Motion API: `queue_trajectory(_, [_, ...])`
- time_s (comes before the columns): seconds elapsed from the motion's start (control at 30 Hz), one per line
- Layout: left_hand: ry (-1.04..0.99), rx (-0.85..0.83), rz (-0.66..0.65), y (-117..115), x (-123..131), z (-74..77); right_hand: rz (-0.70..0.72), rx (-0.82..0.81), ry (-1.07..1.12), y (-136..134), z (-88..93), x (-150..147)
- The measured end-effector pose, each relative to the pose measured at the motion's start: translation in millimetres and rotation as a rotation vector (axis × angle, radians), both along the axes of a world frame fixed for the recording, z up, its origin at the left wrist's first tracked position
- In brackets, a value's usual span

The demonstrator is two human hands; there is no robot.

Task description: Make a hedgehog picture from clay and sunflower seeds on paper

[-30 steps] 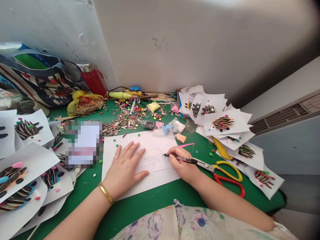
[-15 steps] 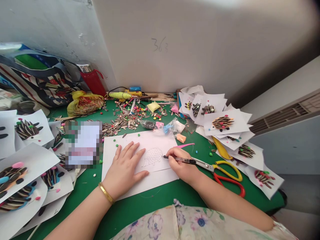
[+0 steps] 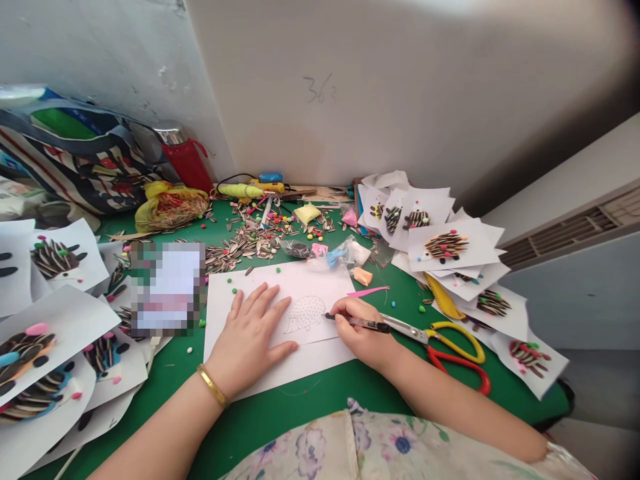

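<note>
My left hand [image 3: 255, 333] lies flat on the white paper [image 3: 310, 367] with its fingers spread. A gold bangle [image 3: 213, 387] circles that wrist. My right hand [image 3: 363, 330] is closed around a black pen [image 3: 367, 324], its tip at the right end of a line drawing of a hedgehog [image 3: 307, 313]. Small marks fill the hedgehog's back. Scissors [image 3: 450, 347] with a yellow and a red handle lie partly behind my right hand and forearm. Just above that hand is a pink plastic tool [image 3: 369, 291].
Sunflower seeds [image 3: 245, 243] and small clay balls are strewn at the back. Seed hedgehog cards [image 3: 445, 248] pile up right and left. A blurred phone-like rectangle [image 3: 167, 290], clay packets [image 3: 307, 213], a yellow utility knife [image 3: 443, 297] and a red flask [image 3: 185, 160] surround the paper.
The pen tip has shifted very slightly along the hedgehog's right end. My left hand has stayed in place.
</note>
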State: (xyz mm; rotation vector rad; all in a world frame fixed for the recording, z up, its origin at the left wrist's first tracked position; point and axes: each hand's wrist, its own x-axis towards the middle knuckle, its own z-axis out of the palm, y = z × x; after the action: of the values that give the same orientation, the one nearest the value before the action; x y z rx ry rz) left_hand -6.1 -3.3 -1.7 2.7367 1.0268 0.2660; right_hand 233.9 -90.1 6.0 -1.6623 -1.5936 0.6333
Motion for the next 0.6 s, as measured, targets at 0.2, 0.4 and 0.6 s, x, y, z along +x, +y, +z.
queue_trajectory(0.2, [0.02, 0.011, -0.001, -0.4, 0.1, 0.5, 0.001, 0.003, 0.016, 0.1, 1.6, -0.1])
queue_trajectory(0.4, [-0.012, 0.003, -0.003, -0.4, -0.5, -0.2, 0.035, 0.02, 0.012, -0.1, 3.8, -2.8])
queue_trajectory(0.6, [-0.001, 0.005, 0.0, -0.3, -0.5, -0.6, 0.032, 0.002, 0.004, 0.9, 3.3, -3.0])
